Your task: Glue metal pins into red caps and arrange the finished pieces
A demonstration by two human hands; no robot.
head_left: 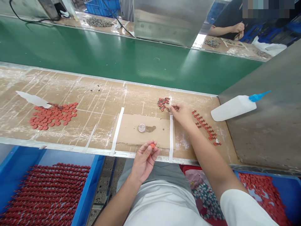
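Note:
Close to the table's front edge, my left hand [146, 160] pinches a small red disc [152, 145] between thumb and fingers. My right hand [182, 115] reaches over the table, its fingertips together at the edge of a little pile of small red-and-dark metal parts [162, 103]; whatever it pinches is too small to make out. Between the hands lies a cardboard sheet [127, 130] held by white tape strips. On it sits a small round shallow dish [141, 127] beside a brown wet stain. Right of my right forearm, red discs with metal parts attached [208, 128] lie in rows.
A white squeeze bottle [232, 108] with a blue nozzle leans by the metal wall at right. Many red discs [51, 117] lie at left near a white pointed strip [33, 99]. Blue bins [94, 175] stand below. Beyond the green belt [105, 56], another person's hands [238, 29] work.

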